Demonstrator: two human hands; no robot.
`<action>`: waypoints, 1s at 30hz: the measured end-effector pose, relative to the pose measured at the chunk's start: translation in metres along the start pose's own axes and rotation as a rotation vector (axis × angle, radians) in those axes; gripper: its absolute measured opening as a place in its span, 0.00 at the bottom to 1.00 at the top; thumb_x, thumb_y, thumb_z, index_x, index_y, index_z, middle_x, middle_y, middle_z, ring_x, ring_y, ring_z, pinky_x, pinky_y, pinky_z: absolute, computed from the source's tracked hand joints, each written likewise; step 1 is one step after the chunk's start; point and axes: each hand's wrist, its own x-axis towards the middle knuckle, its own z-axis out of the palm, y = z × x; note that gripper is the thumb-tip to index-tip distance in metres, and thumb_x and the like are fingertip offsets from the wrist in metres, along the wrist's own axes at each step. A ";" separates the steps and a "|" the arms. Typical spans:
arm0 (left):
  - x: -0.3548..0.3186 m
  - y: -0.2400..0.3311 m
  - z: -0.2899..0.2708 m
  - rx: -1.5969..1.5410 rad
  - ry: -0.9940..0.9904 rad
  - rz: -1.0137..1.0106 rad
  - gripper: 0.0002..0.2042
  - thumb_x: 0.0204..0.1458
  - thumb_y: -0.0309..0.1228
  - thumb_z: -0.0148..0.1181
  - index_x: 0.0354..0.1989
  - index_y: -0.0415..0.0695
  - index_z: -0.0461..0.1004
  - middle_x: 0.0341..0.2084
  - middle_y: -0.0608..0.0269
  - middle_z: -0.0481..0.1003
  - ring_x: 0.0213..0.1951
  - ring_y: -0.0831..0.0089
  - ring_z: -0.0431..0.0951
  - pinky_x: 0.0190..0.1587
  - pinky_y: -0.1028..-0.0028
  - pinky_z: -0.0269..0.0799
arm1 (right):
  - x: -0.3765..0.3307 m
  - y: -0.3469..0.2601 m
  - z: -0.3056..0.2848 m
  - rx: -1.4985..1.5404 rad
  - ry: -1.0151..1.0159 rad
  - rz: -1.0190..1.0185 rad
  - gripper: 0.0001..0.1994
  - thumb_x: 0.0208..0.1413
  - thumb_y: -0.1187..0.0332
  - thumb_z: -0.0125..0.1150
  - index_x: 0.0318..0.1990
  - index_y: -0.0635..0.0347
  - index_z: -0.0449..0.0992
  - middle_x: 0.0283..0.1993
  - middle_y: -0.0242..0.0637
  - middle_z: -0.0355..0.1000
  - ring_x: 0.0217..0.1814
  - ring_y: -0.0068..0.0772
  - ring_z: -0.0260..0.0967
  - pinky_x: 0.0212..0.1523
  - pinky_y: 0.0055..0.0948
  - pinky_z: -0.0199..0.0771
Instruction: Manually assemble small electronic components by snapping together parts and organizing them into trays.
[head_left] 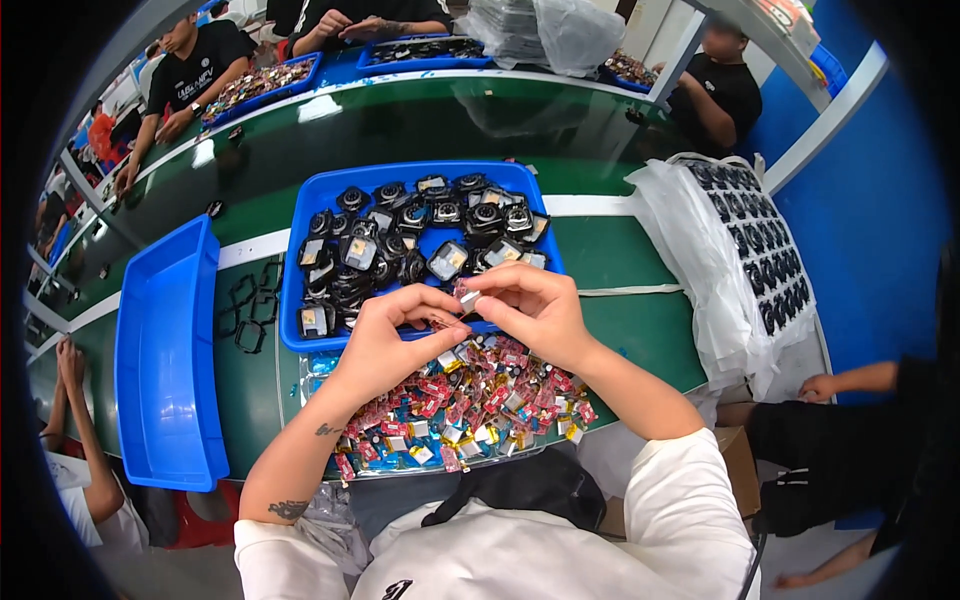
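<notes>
Close together over the near edge of a blue tray [290, 300], both my hands work with small parts. Thumb and fingers of my left hand [395, 330] pinch a small red circuit board [445, 322]. Between the thumb and fingertips of my right hand [540, 310] is a small silver battery [469, 300], with a bit of red board beside it. Whether the two pieces are joined I cannot tell. Black watch-like housings [447, 260] fill much of the blue tray. Below my hands spreads a pile of red circuit boards with silver batteries [500, 400].
To the left lies a second blue tray [165, 370], with several thin black frames [250, 335] beside it. A tray of black parts in rows [765, 250], partly wrapped in white plastic [690, 270], stands right. Other people work across the green table [640, 335] and at both sides.
</notes>
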 end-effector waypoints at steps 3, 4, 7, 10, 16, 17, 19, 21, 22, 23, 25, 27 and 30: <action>0.001 -0.001 -0.001 0.027 0.013 -0.025 0.10 0.45 0.24 0.65 0.35 0.35 0.74 0.28 0.63 0.78 0.32 0.82 0.76 0.36 0.81 0.71 | 0.001 -0.002 -0.001 0.055 0.045 0.084 0.11 0.53 0.78 0.57 0.46 0.68 0.73 0.42 0.36 0.71 0.42 0.22 0.70 0.41 0.22 0.74; 0.002 -0.001 -0.002 0.049 0.003 -0.038 0.10 0.44 0.24 0.66 0.35 0.35 0.75 0.28 0.63 0.78 0.32 0.82 0.76 0.36 0.81 0.71 | 0.002 -0.003 -0.004 0.101 0.063 0.110 0.12 0.53 0.78 0.57 0.46 0.67 0.73 0.42 0.36 0.70 0.42 0.22 0.70 0.41 0.22 0.74; 0.001 -0.001 -0.001 0.016 0.036 -0.054 0.08 0.45 0.24 0.65 0.33 0.35 0.75 0.27 0.64 0.78 0.31 0.82 0.76 0.36 0.81 0.71 | 0.003 -0.001 -0.007 0.108 0.044 0.111 0.11 0.51 0.77 0.60 0.43 0.67 0.72 0.41 0.36 0.70 0.41 0.22 0.70 0.41 0.22 0.74; 0.002 -0.002 0.000 -0.013 0.049 -0.066 0.06 0.45 0.24 0.65 0.31 0.36 0.76 0.27 0.65 0.78 0.30 0.83 0.76 0.35 0.82 0.71 | 0.000 -0.006 -0.005 0.108 0.007 0.136 0.11 0.48 0.75 0.65 0.39 0.65 0.72 0.38 0.33 0.71 0.39 0.20 0.70 0.37 0.19 0.72; 0.000 0.001 0.007 0.115 0.159 0.064 0.07 0.46 0.24 0.65 0.32 0.37 0.75 0.27 0.64 0.77 0.30 0.82 0.76 0.35 0.81 0.71 | -0.004 -0.006 -0.008 -0.272 -0.182 0.068 0.09 0.50 0.76 0.62 0.39 0.65 0.74 0.39 0.34 0.71 0.38 0.19 0.70 0.37 0.19 0.70; -0.001 0.003 0.008 0.075 0.185 0.057 0.08 0.45 0.24 0.65 0.33 0.37 0.75 0.27 0.63 0.77 0.31 0.81 0.76 0.36 0.81 0.70 | -0.005 -0.002 -0.003 -0.186 -0.108 0.066 0.06 0.51 0.76 0.61 0.37 0.66 0.75 0.38 0.35 0.72 0.35 0.18 0.69 0.35 0.17 0.68; -0.003 0.001 0.007 0.131 0.197 0.131 0.08 0.45 0.24 0.65 0.33 0.37 0.76 0.27 0.63 0.78 0.31 0.81 0.76 0.36 0.81 0.70 | -0.006 -0.002 -0.001 -0.161 -0.090 0.089 0.06 0.51 0.77 0.61 0.37 0.65 0.75 0.38 0.35 0.72 0.35 0.18 0.69 0.35 0.17 0.68; -0.006 -0.002 0.005 0.191 0.221 0.200 0.07 0.44 0.22 0.65 0.33 0.36 0.76 0.28 0.62 0.78 0.31 0.80 0.77 0.37 0.80 0.71 | -0.007 0.000 -0.001 -0.204 -0.074 0.042 0.06 0.51 0.77 0.60 0.37 0.65 0.75 0.38 0.36 0.72 0.35 0.19 0.68 0.34 0.17 0.68; -0.005 -0.003 0.003 0.193 0.218 0.199 0.07 0.44 0.22 0.65 0.33 0.36 0.76 0.28 0.62 0.78 0.31 0.80 0.77 0.37 0.80 0.71 | -0.006 0.000 -0.002 -0.202 -0.071 0.042 0.06 0.51 0.77 0.60 0.37 0.65 0.75 0.38 0.36 0.72 0.35 0.19 0.68 0.34 0.17 0.68; -0.004 -0.004 0.002 0.145 0.211 0.168 0.06 0.45 0.22 0.65 0.32 0.36 0.76 0.28 0.62 0.78 0.31 0.80 0.77 0.36 0.80 0.71 | -0.005 0.001 -0.003 -0.243 -0.073 -0.014 0.06 0.51 0.78 0.59 0.37 0.65 0.75 0.38 0.36 0.72 0.34 0.18 0.68 0.34 0.18 0.68; -0.004 -0.003 -0.001 0.096 0.202 0.143 0.05 0.45 0.21 0.64 0.31 0.36 0.77 0.28 0.62 0.78 0.31 0.80 0.77 0.36 0.80 0.72 | -0.003 -0.001 -0.004 -0.290 -0.074 -0.075 0.06 0.50 0.78 0.59 0.37 0.65 0.76 0.37 0.36 0.72 0.34 0.18 0.68 0.34 0.18 0.68; -0.003 0.005 -0.002 -0.093 0.177 0.052 0.04 0.46 0.21 0.63 0.31 0.36 0.77 0.27 0.62 0.78 0.31 0.80 0.76 0.36 0.81 0.71 | 0.000 -0.008 -0.005 -0.358 -0.094 -0.197 0.05 0.50 0.78 0.60 0.36 0.64 0.76 0.36 0.36 0.72 0.33 0.21 0.67 0.34 0.20 0.67; 0.002 0.009 -0.004 -0.077 0.182 -0.050 0.04 0.48 0.22 0.63 0.31 0.36 0.77 0.27 0.61 0.77 0.31 0.80 0.76 0.37 0.81 0.71 | 0.001 -0.007 -0.006 -0.279 -0.076 -0.070 0.05 0.50 0.78 0.59 0.35 0.64 0.76 0.35 0.36 0.72 0.34 0.24 0.68 0.35 0.22 0.68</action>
